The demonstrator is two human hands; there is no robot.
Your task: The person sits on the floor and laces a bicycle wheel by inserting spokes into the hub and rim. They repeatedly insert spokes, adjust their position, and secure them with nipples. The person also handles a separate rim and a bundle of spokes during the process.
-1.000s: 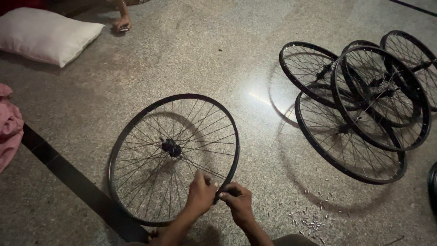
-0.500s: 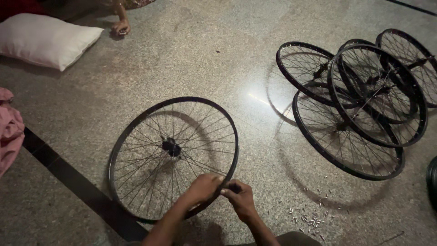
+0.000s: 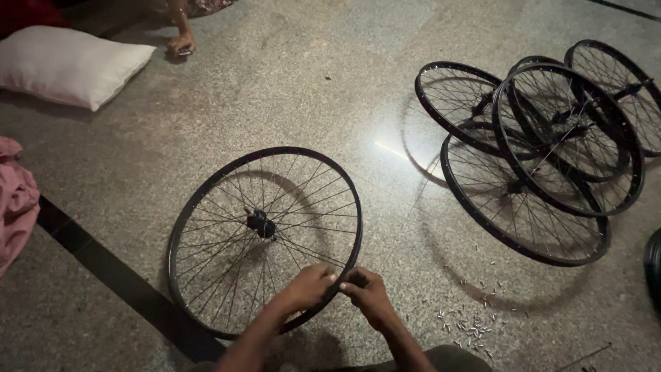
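Over the last second I see my left hand (image 3: 311, 286) and right hand (image 3: 367, 293) slide closer together, both pinched on the near rim of the spoked wheel (image 3: 265, 238) lying on the floor (image 3: 289, 89).

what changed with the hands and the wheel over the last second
Little changed. The left hand shifted slightly along the near rim of the wheel, its fingers now lying over the rim, while the right hand stayed pinched at the same spot beside it. The wheel stayed flat on the floor. The pile of wheels, the pillow and the small metal bits did not move.
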